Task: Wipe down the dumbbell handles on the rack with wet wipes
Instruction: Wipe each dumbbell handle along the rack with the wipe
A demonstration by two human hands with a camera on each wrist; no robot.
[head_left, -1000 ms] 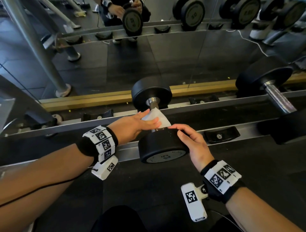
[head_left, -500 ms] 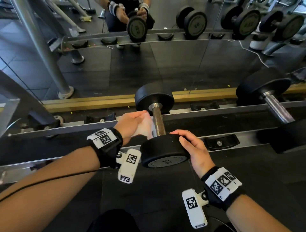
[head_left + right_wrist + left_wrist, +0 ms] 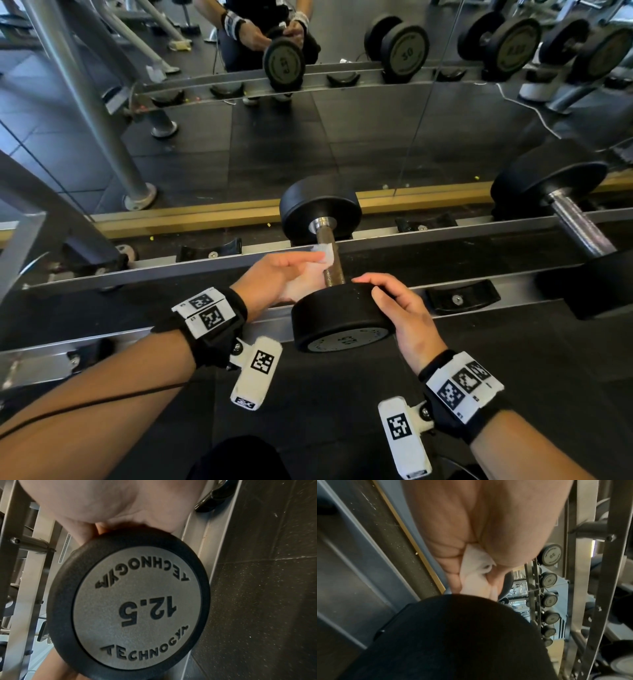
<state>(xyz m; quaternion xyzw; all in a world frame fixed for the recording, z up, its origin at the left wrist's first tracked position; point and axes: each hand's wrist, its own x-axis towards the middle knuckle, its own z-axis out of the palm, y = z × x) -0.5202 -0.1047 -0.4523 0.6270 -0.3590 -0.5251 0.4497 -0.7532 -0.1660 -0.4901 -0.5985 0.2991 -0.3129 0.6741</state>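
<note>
A black 12.5 dumbbell (image 3: 339,318) lies across the rack rails, its knurled handle (image 3: 331,265) bare on top. My left hand (image 3: 308,262) holds a white wet wipe (image 3: 323,256) and presses it against the left side of the handle. The left wrist view shows the wipe (image 3: 476,572) bunched between my fingers and palm above the black dumbbell head (image 3: 445,635). My right hand (image 3: 371,289) curls over the top of the near dumbbell head. In the right wrist view the hand (image 3: 111,507) grips the rim above the grey end plate (image 3: 137,608).
A bigger dumbbell (image 3: 579,236) sits on the rack to the right. Empty black cradles (image 3: 459,298) (image 3: 209,251) flank my dumbbell on the steel rails (image 3: 445,236). A mirror (image 3: 308,137) stands right behind the rack. A slanted steel post (image 3: 85,102) rises at left.
My left hand has rolled off the top of the handle to its left side, taking the wipe with it, so the handle now shows. The right hand stays on the dumbbell head.
</note>
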